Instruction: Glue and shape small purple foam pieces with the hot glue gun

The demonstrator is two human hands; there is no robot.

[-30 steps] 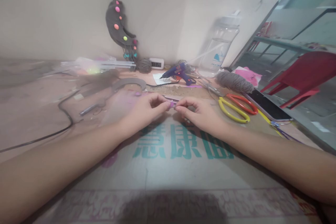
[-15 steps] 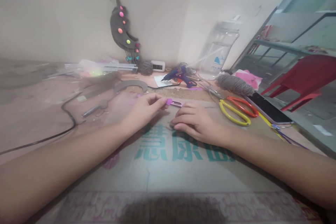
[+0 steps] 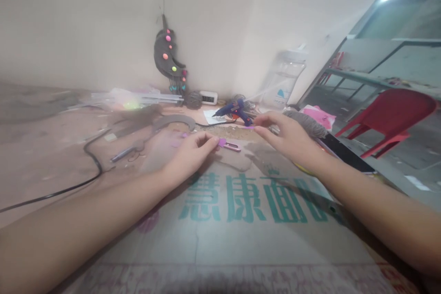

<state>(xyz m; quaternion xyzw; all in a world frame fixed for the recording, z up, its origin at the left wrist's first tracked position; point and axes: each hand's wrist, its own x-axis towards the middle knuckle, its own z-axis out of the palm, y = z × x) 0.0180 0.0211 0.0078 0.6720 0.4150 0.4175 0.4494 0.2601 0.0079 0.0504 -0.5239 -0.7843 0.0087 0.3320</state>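
Note:
My left hand (image 3: 193, 149) rests on the cardboard sheet (image 3: 241, 220) and pinches a small purple piece (image 3: 222, 142) between thumb and fingertips. A pink strip (image 3: 232, 147) lies just right of that piece. My right hand (image 3: 287, 135) is raised above the table, fingers curled and reaching toward the blue glue gun (image 3: 234, 109). It holds nothing I can make out.
A grey crescent ornament with coloured dots (image 3: 168, 57) hangs on the wall. A grey crescent cutout (image 3: 174, 121), a black cable (image 3: 93, 158), a clear water jug (image 3: 284, 78), grey yarn (image 3: 310, 119), a phone (image 3: 344, 149) and a red chair (image 3: 389, 115) surround the work area.
My right hand lifted off the cardboard and moved up and right toward the glue gun, covering the scissors. My left hand keeps its pinch on the purple piece.

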